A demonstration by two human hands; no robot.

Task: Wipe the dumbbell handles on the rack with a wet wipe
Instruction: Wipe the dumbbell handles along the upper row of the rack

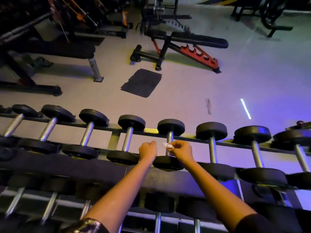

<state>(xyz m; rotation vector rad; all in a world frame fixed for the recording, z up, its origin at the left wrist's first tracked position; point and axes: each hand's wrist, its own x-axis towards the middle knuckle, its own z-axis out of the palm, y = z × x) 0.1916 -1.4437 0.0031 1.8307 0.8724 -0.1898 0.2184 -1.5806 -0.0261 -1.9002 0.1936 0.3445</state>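
Rack [151, 131]: right fingers [175, 146] pinching wipe [167, 145].

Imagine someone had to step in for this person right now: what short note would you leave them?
Right hand: pinching a small white wet wipe against the handle of the fifth dumbbell from the left on the top rack.
Left hand: closed in a loose fist beside it, between that handle and the next one to the left; nothing visible in it.
Done: cannot tell which handles are already clean.
Left: finish this handle, then the others along the top row and the lower row.
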